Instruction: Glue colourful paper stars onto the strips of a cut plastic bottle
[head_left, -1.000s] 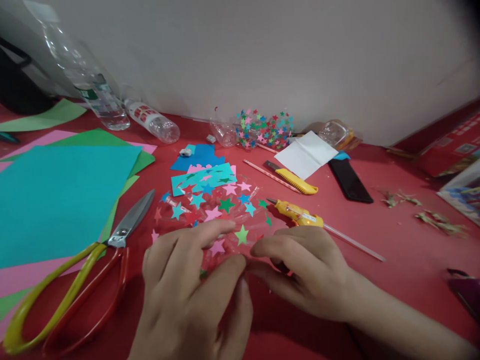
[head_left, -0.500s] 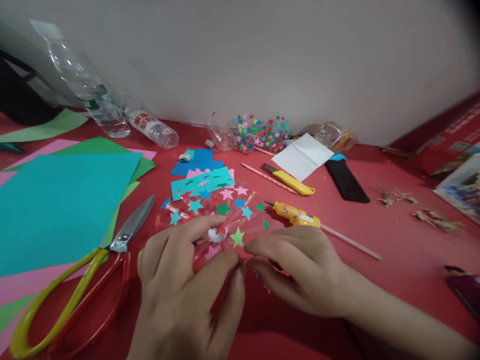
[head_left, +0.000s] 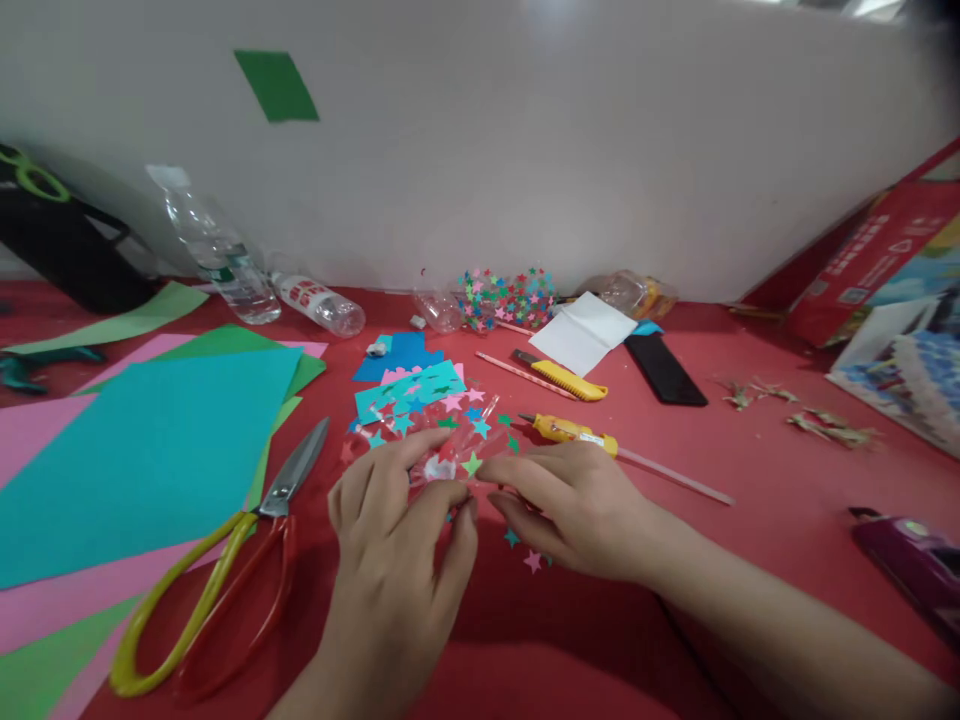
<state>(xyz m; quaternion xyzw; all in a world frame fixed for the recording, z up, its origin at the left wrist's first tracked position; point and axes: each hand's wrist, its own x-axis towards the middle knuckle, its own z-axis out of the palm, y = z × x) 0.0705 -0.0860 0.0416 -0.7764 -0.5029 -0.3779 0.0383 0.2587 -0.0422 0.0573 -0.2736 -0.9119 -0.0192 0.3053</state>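
Note:
A clear plastic piece point(head_left: 461, 440) dotted with colored paper stars lies on the red table in front of me. My left hand point(head_left: 397, 540) is curled over its near left side, thumb and fingertips pressed on its edge. From the right, my right hand point(head_left: 566, 505) pinches at the same edge, near a light green star point(head_left: 472, 464). What sits between the fingertips is too small to make out. Scissors point(head_left: 277, 500) with a yellow and a red handle lie open left of my left hand. A yellow glue gun point(head_left: 574, 432) with a clear stick rests beyond my right hand.
Colored paper sheets point(head_left: 150, 430) cover the left. Clear bottles point(head_left: 315, 303) and star-covered plastic point(head_left: 506, 298) line the wall. A yellow cutter point(head_left: 562, 376), white paper point(head_left: 583, 332), a black phone point(head_left: 664, 369) and a purple object point(head_left: 911, 560) lie to the right.
The view has tilted up and shows more wall, with a green square on it. Both hands stay at the star-dotted plastic, with little visible change in their grip.

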